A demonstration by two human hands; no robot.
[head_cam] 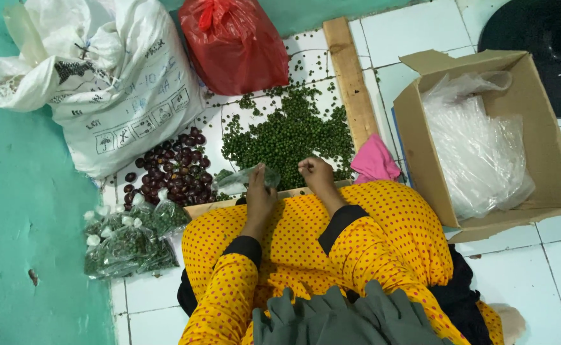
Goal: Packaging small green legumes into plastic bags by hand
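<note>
A small clear plastic bag (245, 180) is gripped in the closed fingers of the left hand (259, 195), just beside the pile of green peppercorns (290, 134) on the tiled floor (523, 268). The right hand (317, 176) is curled shut at the pile's near edge; what it pinches cannot be told. Filled bags (130, 239) lie to the left.

one white sack (121, 83), one red bag (232, 45), one cardboard box (549, 153)
</note>
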